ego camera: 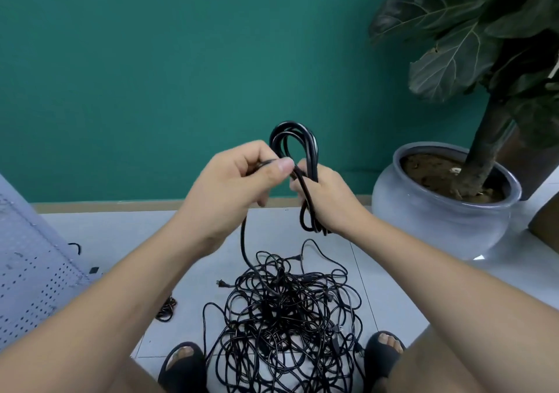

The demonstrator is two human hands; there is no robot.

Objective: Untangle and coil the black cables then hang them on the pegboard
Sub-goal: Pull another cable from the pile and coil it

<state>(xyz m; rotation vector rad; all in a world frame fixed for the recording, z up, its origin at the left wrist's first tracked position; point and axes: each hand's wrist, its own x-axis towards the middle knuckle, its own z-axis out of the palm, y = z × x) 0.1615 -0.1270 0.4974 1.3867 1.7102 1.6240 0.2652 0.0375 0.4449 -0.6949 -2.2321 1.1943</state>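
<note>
The pegboard (27,286) sits at the left edge. At centre your left hand (233,180) pinches a black strand (243,238), just beside your right hand (329,199), which grips the coil (295,138). The tangled cables (287,317) lie on the floor below.

Place: an indoor room, perhaps a home or a small studio; which of the two cannot be told.
Wall (151,59): plain teal paint, with a wooden skirting (106,207) at its foot.
Floor (121,229): large pale tiles, with black cables (287,311) heaped on it.
Greenery: a big-leaved plant (447,59) in a grey glazed pot (438,223).
Fittings: a white pegboard (27,286) at the left edge.
</note>
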